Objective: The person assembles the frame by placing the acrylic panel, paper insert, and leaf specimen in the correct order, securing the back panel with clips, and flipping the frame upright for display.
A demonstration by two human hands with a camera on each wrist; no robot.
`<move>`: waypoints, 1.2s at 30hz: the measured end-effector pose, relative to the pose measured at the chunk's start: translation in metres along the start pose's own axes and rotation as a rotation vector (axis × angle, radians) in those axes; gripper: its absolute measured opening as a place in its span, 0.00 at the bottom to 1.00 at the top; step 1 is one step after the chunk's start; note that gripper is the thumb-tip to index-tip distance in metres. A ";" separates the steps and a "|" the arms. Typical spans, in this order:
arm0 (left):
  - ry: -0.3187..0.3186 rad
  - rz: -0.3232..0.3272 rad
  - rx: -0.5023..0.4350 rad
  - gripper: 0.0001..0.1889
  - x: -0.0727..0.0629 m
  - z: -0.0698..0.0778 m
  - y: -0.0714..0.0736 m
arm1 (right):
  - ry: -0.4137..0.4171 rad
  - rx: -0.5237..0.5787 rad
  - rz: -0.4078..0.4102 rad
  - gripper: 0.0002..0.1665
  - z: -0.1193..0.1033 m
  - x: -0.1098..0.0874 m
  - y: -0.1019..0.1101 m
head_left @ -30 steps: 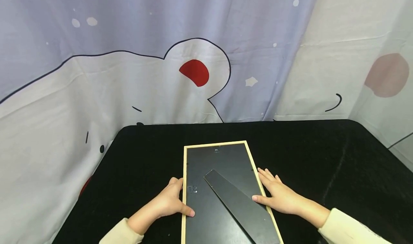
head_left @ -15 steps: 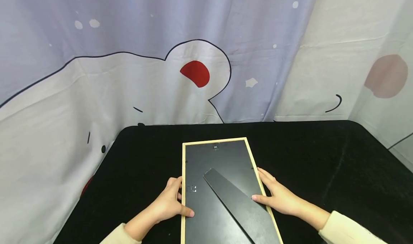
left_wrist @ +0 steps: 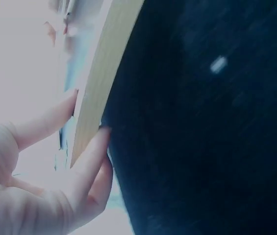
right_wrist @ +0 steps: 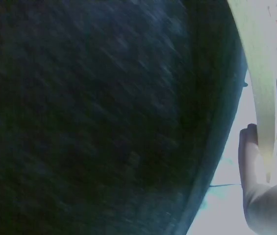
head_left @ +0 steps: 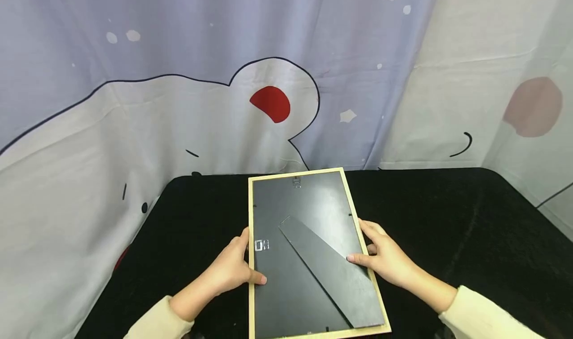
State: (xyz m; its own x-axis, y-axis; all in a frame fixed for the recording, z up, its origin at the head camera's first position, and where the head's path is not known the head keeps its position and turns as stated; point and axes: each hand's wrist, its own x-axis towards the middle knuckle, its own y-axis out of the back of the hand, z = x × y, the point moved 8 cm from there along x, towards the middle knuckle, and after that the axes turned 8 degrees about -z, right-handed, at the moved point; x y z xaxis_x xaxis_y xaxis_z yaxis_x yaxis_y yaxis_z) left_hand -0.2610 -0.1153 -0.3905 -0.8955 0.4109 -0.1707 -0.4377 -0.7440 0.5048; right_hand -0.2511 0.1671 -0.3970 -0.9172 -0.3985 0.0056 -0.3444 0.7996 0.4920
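A picture frame (head_left: 277, 199) with a light wooden border is held back side up, raised off the black table and tilted. Its dark backing carries a slanted easel stand (head_left: 327, 272) and small metal hangers near the top and left edges. My left hand (head_left: 230, 269) grips the left border, thumb on the backing and fingers underneath; the left wrist view shows the wooden edge (left_wrist: 101, 73) pinched between them. On the opposite border, my right hand (head_left: 387, 257) holds the frame the same way, thumb reaching over the stand. The frame's front is hidden.
The black cloth-covered table (head_left: 447, 219) spreads around the frame. Behind it hangs a pale curtain (head_left: 179, 120) with a cartoon print, which also runs along the left and right sides. A small pale speck (left_wrist: 219, 64) shows on the dark cloth.
Both hands have lifted the picture frame; its top edge has risen and its bottom edge has come into view. The right fingers, flatter before, now curl under the border.
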 end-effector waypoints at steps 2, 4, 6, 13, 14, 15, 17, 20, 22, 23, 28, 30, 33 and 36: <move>-0.021 -0.026 0.002 0.60 0.005 0.008 0.005 | -0.012 -0.081 0.026 0.51 -0.006 0.005 0.005; -0.035 -0.053 -0.006 0.60 0.011 0.016 0.009 | -0.033 -0.144 0.057 0.52 -0.009 0.010 0.011; -0.037 -0.041 0.013 0.60 0.018 0.022 0.014 | -0.057 -0.201 0.087 0.54 -0.012 0.016 0.016; -0.050 0.022 0.068 0.60 0.039 0.034 0.036 | -0.064 -0.297 0.177 0.60 -0.037 0.041 0.041; -0.054 0.032 0.080 0.59 0.042 0.036 0.039 | -0.067 -0.317 0.185 0.61 -0.040 0.045 0.045; -0.059 0.045 0.095 0.59 0.044 0.038 0.042 | -0.071 -0.338 0.193 0.61 -0.043 0.049 0.048; -0.071 0.067 0.115 0.59 0.050 0.040 0.047 | -0.079 -0.370 0.212 0.62 -0.048 0.057 0.055; -0.091 0.100 0.140 0.60 0.056 0.044 0.053 | -0.076 -0.396 0.238 0.62 -0.053 0.068 0.063; -0.099 0.129 0.143 0.62 0.060 0.045 0.057 | -0.063 -0.396 0.251 0.62 -0.056 0.075 0.067; -0.107 0.141 0.146 0.62 0.062 0.046 0.059 | -0.055 -0.393 0.258 0.62 -0.058 0.078 0.069; -0.137 0.198 0.188 0.64 0.071 0.050 0.068 | -0.017 -0.361 0.304 0.61 -0.060 0.090 0.076; -0.143 0.222 0.217 0.64 0.075 0.052 0.071 | -0.007 -0.355 0.326 0.60 -0.060 0.094 0.078; -0.145 0.262 0.260 0.65 0.082 0.054 0.076 | 0.017 -0.345 0.359 0.60 -0.060 0.100 0.082; -0.157 0.308 0.295 0.64 0.088 0.056 0.079 | 0.046 -0.338 0.403 0.60 -0.059 0.105 0.086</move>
State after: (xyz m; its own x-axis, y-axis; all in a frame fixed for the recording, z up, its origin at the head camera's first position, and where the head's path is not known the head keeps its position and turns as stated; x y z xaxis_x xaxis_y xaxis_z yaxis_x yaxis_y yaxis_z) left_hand -0.3697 -0.1089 -0.3181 -0.9473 0.2861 0.1440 -0.0909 -0.6712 0.7357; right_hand -0.3655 0.1673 -0.3026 -0.9510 -0.1149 0.2870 0.1247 0.7069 0.6963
